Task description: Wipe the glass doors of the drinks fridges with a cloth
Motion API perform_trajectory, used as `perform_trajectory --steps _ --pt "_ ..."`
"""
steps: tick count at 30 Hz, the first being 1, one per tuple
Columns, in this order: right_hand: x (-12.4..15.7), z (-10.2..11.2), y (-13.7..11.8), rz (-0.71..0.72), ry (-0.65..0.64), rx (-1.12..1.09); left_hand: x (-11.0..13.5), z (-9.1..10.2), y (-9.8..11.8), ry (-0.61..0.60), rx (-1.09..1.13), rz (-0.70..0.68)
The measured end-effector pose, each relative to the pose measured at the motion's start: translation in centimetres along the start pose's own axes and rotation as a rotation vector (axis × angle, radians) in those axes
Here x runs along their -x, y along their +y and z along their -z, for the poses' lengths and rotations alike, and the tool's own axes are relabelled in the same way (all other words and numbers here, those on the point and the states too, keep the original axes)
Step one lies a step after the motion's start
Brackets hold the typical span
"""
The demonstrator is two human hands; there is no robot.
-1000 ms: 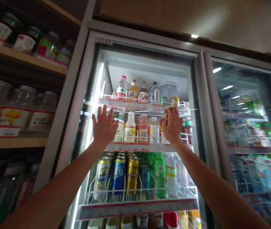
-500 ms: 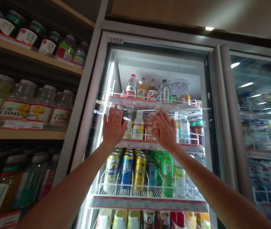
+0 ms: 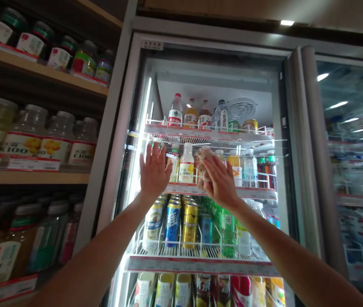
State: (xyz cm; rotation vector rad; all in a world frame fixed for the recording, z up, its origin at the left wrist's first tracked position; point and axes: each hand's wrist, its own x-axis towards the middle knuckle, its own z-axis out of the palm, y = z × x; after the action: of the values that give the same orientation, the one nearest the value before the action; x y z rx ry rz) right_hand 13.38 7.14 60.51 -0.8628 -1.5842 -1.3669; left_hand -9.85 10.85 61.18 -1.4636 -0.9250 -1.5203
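A glass cooler door (image 3: 219, 68) fills the middle of the view, shut, with lit drinks behind it. My left hand (image 3: 154, 172) lies against the glass at its left side, palm forward and fingers spread, holding nothing. To its right, my right hand (image 3: 221, 179) presses a crumpled, pale brownish cloth (image 3: 203, 164) against the pane. Part of the cloth is hidden under the palm and fingers. Behind the glass between my hands shows a white-capped bottle (image 3: 187, 164).
Wooden shelves (image 3: 40, 68) with several large-lidded bottles stand to the left. On the right are a vertical grey door handle (image 3: 307, 149) and a second glass-fronted cooler (image 3: 357, 170). Inside the cooler, wire shelves hold bottles and several cans (image 3: 172, 221).
My right hand has shifted slightly down with the cloth, which now shows more plainly at its fingers. The left hand stays flat on the glass. The view has moved a little.
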Motion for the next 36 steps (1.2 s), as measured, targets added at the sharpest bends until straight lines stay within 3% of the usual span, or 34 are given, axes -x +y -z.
perform_trajectory --steps 2,6,8,10,14,16,19,21,23,26,28,33,35,36 --pt "0.4 0.0 -0.1 0.057 -0.011 0.0 0.0 0.0 -0.1 0.0 -0.004 -0.009" --pt "-1.0 0.3 2.8 -0.31 0.111 0.085 0.1 0.0 -0.1 0.006 -0.019 -0.026" --pt "-1.4 0.2 2.7 -0.414 0.132 0.107 0.1 0.1 -0.1 0.007 -0.011 -0.026" --pt "-1.0 -0.1 0.8 -0.31 0.099 0.102 0.1 0.2 -0.1 0.008 0.003 -0.021" --pt "1.3 -0.5 -2.4 0.148 -0.016 0.039 0.1 0.3 -0.2 0.017 0.022 -0.023" --pt "1.8 -0.4 -1.2 0.095 0.035 0.053 0.1 0.3 -0.3 0.025 0.031 -0.034" --pt "1.4 -0.5 1.5 -0.226 0.199 0.122 0.1 0.1 -0.4 0.037 0.033 -0.045" --pt "1.1 -0.7 1.6 -0.329 0.25 0.143 0.2 -0.1 -0.5 0.044 0.031 -0.051" --pt "1.3 -1.0 -0.3 -0.258 0.205 0.132 0.2 -0.1 -0.6 0.051 0.031 -0.054" --pt "2.2 -1.0 -3.1 0.051 0.063 0.076 0.3 0.0 -0.7 0.052 0.017 -0.067" --pt "2.9 -0.7 -2.2 0.096 0.053 0.071 0.5 0.1 -0.9 0.049 0.002 -0.084" --pt "3.4 0.3 5.4 -0.428 0.307 0.169 1.0 0.0 -0.9 0.063 -0.001 -0.094" --pt "3.3 0.1 5.2 -0.499 0.334 0.163 1.0 0.0 -0.8 0.067 0.001 -0.086" --pt "3.3 0.0 4.1 -0.464 0.313 0.148 1.0 0.0 -0.8 0.067 0.002 -0.083"
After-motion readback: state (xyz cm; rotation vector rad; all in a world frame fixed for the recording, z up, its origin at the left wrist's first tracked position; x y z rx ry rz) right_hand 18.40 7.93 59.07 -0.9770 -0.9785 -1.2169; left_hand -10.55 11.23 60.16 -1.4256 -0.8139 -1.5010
